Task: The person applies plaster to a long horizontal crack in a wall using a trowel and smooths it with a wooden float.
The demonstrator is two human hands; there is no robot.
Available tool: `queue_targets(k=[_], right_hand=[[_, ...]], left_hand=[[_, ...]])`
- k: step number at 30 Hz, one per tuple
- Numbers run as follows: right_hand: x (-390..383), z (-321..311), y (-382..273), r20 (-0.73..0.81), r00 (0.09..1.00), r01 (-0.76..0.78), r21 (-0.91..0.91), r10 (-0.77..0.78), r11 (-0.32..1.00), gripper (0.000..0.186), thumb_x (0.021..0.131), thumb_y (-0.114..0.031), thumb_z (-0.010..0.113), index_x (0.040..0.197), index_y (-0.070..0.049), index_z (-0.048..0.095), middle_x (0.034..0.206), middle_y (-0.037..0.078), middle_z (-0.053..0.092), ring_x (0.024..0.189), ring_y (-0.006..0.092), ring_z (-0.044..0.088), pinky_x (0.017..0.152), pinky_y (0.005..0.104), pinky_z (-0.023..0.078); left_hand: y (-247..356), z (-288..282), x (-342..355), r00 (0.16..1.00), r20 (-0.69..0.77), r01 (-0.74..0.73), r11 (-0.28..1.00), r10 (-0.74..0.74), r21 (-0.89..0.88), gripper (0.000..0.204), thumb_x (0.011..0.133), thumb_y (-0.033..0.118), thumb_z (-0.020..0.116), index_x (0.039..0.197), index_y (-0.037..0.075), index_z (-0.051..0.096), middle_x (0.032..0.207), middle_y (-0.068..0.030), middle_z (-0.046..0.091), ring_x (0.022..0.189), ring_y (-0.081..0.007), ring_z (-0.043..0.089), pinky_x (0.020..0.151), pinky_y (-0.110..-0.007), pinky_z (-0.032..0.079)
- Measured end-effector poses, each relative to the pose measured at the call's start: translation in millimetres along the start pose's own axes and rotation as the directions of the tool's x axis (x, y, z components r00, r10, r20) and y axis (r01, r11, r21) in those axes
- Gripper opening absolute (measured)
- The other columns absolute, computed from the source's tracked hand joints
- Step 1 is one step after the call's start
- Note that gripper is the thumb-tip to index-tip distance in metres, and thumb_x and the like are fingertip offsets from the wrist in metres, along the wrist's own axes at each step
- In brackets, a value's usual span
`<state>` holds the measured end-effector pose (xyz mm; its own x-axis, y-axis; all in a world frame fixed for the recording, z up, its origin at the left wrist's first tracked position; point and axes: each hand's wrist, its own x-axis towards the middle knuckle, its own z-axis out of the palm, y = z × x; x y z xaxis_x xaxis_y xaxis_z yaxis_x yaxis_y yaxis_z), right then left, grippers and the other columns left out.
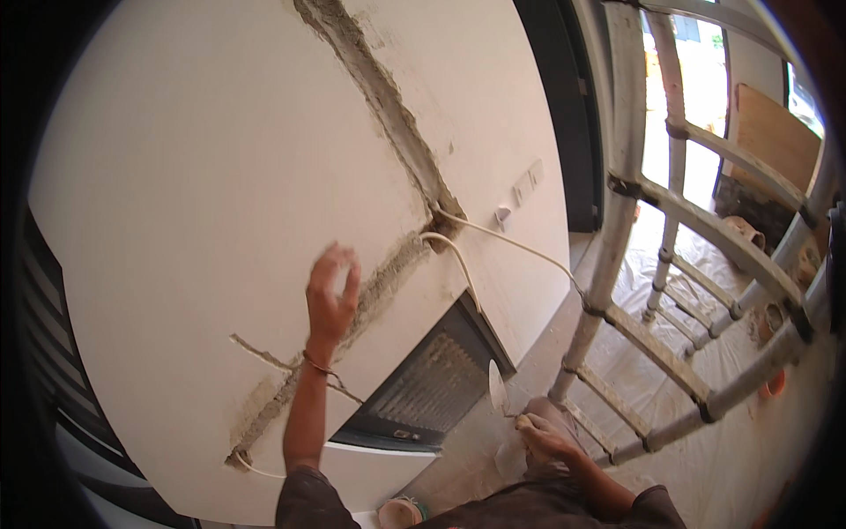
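Observation:
My left hand (333, 286) is raised in front of the white wall (211, 194), its fingers apart and nothing visible between them. Behind it, a rough grey plaster-filled channel (383, 280) slants across the wall. Low on the right, my right hand (544, 436) is closed round the handle of a trowel (496, 386), whose pale blade points up and away from the wall. Another channel (388, 106) runs up from the corner where a white cable (520, 244) comes out of the wall. It cannot be told whether my left hand touches the wall.
An aluminium ladder (608, 264) stands close on the right, over plastic sheeting (679, 458). A dark panel (432, 379) is set low in the wall. A bucket (401, 511) sits near my body. Wall plates (529, 182) are beside the cable. Dark slats (62, 353) edge the left.

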<state>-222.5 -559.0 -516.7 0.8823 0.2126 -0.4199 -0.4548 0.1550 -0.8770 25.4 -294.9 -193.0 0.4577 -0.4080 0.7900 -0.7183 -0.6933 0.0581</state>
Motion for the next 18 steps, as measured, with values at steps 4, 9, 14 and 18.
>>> queue_targets(k=[4,9,14,18], right_hand=[[35,-21,-22,0.079,0.992,-0.119,0.222,0.103,0.968,0.023,0.099,-0.028,0.055,0.11,-0.008,0.05,0.077,0.003,0.054,0.061,0.0136,0.054,0.057,0.0296,0.047],[60,-43,-83,0.205,0.967,-0.192,0.182,0.154,0.964,0.021,0.102,-0.029,0.05,0.106,-0.008,0.047,0.077,0.003,0.052,0.06,0.0128,0.053,0.053,0.0292,0.045],[86,-59,-194,0.175,0.975,0.098,0.228,-0.139,0.969,0.02,0.106,-0.03,0.047,0.106,-0.009,0.047,0.074,0.0,0.05,0.058,0.0114,0.051,0.05,0.0269,0.043],[104,-26,-342,0.186,0.912,0.284,0.36,-0.366,0.889,0.02,0.106,-0.03,0.047,0.107,-0.009,0.049,0.068,-0.003,0.046,0.054,0.0085,0.047,0.047,0.0254,0.039]], left_hand=[[-29,26,135,0.961,0.099,-0.277,0.856,0.26,0.436,0.039,0.095,0.022,0.064,0.13,0.006,0.061,0.146,-0.0133,0.053,0.144,-0.0316,0.039,0.118,-0.054,0.027],[-47,60,237,0.929,0.301,-0.369,0.607,0.216,0.703,0.068,0.095,0.036,0.061,0.154,0.015,0.034,0.164,-0.0097,0.025,0.151,-0.0292,0.024,0.118,-0.064,0.017],[-18,77,202,0.86,0.494,-0.352,0.851,0.129,0.39,0.075,0.094,0.044,0.06,0.157,0.015,0.031,0.163,-0.016,0.024,0.151,-0.0357,0.023,0.12,-0.06,0.018],[41,50,153,0.788,0.536,0.345,0.938,-0.302,0.022,0.066,0.1,0.045,0.058,0.143,-0.004,0.043,0.133,-0.0261,0.058,0.12,-0.0364,0.061,0.1,-0.041,0.05]])
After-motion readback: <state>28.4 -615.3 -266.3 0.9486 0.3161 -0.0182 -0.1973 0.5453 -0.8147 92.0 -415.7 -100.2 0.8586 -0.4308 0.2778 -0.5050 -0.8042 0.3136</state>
